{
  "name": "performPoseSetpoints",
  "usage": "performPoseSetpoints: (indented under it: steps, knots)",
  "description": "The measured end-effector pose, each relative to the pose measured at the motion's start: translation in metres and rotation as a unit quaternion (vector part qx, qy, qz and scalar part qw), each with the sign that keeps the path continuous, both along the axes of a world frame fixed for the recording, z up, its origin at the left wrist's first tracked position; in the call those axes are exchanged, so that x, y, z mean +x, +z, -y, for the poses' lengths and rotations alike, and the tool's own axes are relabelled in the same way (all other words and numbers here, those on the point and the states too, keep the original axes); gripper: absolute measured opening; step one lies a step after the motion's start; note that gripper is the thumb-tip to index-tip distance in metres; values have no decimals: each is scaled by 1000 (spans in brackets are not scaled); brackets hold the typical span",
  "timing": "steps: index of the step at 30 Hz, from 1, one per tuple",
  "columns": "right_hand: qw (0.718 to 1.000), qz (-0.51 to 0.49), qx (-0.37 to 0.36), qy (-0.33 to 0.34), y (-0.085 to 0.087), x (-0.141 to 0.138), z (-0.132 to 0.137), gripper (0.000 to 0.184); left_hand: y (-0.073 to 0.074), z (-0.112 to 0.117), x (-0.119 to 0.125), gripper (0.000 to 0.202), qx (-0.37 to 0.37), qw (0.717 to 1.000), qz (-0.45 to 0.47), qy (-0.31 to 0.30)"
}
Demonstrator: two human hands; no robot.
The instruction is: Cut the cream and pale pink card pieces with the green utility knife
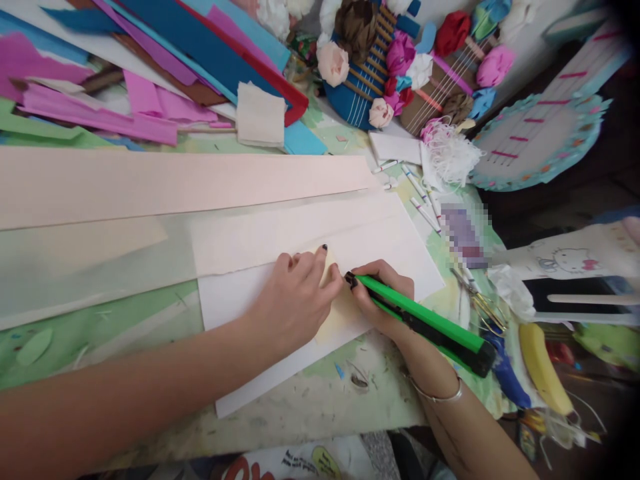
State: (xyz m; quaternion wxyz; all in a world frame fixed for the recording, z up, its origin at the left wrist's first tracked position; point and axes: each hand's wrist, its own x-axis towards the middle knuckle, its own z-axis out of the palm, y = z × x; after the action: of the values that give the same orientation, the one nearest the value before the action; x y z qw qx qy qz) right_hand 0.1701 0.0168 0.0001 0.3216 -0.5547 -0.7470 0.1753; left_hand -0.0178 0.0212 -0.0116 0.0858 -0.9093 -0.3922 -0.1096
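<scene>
Green cutter [425, 315] is held aslant over the right part of a white sheet [235, 300] and past its lower right edge, above the table [300, 413]. Its narrow end is pointed up and leftward, at the thumb side of the left hand [295, 307], and its long axis is run down to the right, where the broad end is turned away from the paper. The front end is gripped by the right hand [377, 307], with the thumb and fingers closed around it. The left fingers are bent and slightly parted, laid over pale yellow paper [345, 313] on the sheet; whether anything is pinched beneath them cannot be told. The cutter's long, straight body is coloured bright green along the top and black along the side, and is finished in black at the broad end; the tip is partly covered by fingers
</scene>
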Motion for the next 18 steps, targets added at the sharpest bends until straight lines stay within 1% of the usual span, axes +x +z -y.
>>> performPoseSetpoints:
  steps: [5, 12, 18]
  knots:
    - [1000, -7, -7, 1, -1, 2, 3, 10, -4, 0, 1, 38, -9, 1000, 23, -13]
    - [1000, -9, -12, 3, -1, 2, 5, 11, -5, -1, 2, 38, -21, 999, 19, -36]
    - [1000, -10, -10, -11, -1, 2, 6, 9, -6, -1, 1, 40, -13, 999, 17, -47]
